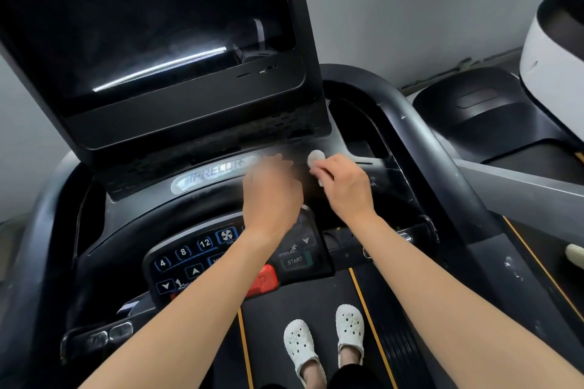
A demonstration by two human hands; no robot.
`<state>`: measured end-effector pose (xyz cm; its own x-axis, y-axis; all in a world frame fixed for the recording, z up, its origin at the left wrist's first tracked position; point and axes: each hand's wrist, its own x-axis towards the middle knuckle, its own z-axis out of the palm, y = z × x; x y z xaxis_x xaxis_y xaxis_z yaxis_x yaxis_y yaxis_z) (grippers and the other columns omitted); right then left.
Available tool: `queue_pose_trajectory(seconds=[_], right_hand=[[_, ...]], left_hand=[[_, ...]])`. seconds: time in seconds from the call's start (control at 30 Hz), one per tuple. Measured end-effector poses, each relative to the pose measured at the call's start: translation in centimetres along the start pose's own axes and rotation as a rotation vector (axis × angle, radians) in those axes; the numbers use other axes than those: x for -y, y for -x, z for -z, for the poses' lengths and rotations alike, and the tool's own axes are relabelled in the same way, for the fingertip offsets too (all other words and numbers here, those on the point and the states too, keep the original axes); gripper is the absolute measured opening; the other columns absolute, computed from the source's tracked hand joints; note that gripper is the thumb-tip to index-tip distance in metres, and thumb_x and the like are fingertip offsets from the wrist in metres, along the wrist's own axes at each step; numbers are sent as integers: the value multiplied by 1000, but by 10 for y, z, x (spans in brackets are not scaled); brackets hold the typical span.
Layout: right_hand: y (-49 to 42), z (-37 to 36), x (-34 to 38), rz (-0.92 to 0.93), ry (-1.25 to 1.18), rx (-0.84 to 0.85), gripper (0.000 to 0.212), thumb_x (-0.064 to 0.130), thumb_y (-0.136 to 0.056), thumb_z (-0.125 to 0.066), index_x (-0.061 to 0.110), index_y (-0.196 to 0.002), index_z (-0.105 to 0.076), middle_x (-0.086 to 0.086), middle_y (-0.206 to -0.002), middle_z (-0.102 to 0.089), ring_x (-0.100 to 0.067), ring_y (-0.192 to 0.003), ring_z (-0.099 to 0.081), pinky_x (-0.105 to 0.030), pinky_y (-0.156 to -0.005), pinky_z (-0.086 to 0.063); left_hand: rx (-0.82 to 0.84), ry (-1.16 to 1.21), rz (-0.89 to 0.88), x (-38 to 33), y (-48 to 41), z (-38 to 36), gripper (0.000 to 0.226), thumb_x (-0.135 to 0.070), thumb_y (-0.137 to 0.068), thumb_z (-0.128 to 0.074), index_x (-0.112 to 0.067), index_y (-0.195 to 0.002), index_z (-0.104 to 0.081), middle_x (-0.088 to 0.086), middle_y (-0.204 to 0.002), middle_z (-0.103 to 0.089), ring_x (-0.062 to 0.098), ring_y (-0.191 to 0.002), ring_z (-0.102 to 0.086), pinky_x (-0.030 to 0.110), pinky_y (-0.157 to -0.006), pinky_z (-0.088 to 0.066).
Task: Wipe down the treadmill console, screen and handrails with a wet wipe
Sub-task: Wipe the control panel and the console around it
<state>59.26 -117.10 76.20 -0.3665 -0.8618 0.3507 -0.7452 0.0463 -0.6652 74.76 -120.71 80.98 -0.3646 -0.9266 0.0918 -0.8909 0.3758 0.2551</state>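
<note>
A black treadmill console fills the view, with a big dark screen tilted above it and a keypad with numbered buttons, a START key and a red stop button. My right hand grips a bunched white wet wipe against the console's upper ledge, right of the silver logo plate. My left hand is blurred just left of the wipe, fingers stretched over the ledge. The right handrail curves past the console.
A cup-holder recess lies just right of the wipe. A second machine, black and white, stands at the right. My white clogs stand on the belt below. A grey wall is behind.
</note>
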Motion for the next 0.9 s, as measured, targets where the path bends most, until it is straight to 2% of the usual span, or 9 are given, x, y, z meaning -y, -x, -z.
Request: queue_pose_trajectory(seconds=[0.1, 0.17, 0.27, 0.4, 0.57, 0.7, 0.83, 0.9], right_hand=[[3, 14, -11, -262, -79, -82, 7, 27, -93, -72, 24, -93, -77, 11, -81, -61, -11, -78, -58, -24, -68, -45], [3, 12, -7, -351, -81, -104, 9, 28, -95, -69, 25, -91, -77, 8, -81, -61, -12, -77, -58, -18, -65, -41], [0, 4, 7, -295, -37, -54, 16, 28, -98, -65, 22, -88, -77, 7, -79, -58, -9, -72, -52, -12, -61, -33], [-8, 3, 9, -174, 10, 55, 17, 31, -100, -62, 24, -96, -77, 6, -84, -60, -11, -79, -53, -25, -67, -41], [-8, 15, -8, -259, 116, 7, 24, 37, -102, -57, 24, -97, -77, 3, -89, -60, -15, -84, -52, -30, -66, -42], [-13, 6, 5, -362, 68, -36, 28, 31, -104, -54, 19, -94, -77, -2, -86, -60, -21, -81, -57, -38, -67, -51], [-25, 1, 16, -217, 102, 67, 30, 26, -107, -50, 16, -95, -76, -7, -85, -60, -23, -79, -57, -41, -67, -53], [-33, 4, 12, -213, 129, 112, 34, 33, -106, -49, 18, -93, -77, -5, -84, -59, -23, -80, -56, -39, -67, -51]], left_hand=[[-2, -1, -1, 0, 0, 0, 43, -28, -99, -45, -23, -140, -60, -5, -149, -51, 14, -141, -39, 36, -120, -26], [-1, -2, 2, 0, 0, 0, 43, -28, -100, -45, -23, -139, -60, -5, -149, -51, 14, -141, -38, 36, -121, -26], [-4, 5, 4, -2, 1, 1, 43, -27, -99, -46, -22, -140, -60, -4, -149, -51, 15, -142, -38, 37, -120, -26], [1, -5, -1, -2, 0, 2, 43, -27, -99, -46, -22, -140, -59, -4, -149, -51, 15, -141, -39, 37, -120, -26], [26, 0, -9, 0, -2, 2, 43, -27, -99, -46, -24, -140, -58, -5, -149, -50, 16, -140, -39, 37, -120, -27], [39, 15, -8, 0, -3, 2, 44, -26, -98, -48, -24, -140, -59, -5, -151, -49, 16, -141, -38, 39, -121, -27], [43, 10, -18, 0, -3, 3, 44, -26, -98, -48, -24, -141, -58, -4, -151, -49, 16, -141, -38, 39, -121, -27], [40, 10, -17, 0, -3, 3, 44, -26, -98, -48, -24, -141, -58, -4, -150, -49, 17, -141, -39, 39, -121, -28]])
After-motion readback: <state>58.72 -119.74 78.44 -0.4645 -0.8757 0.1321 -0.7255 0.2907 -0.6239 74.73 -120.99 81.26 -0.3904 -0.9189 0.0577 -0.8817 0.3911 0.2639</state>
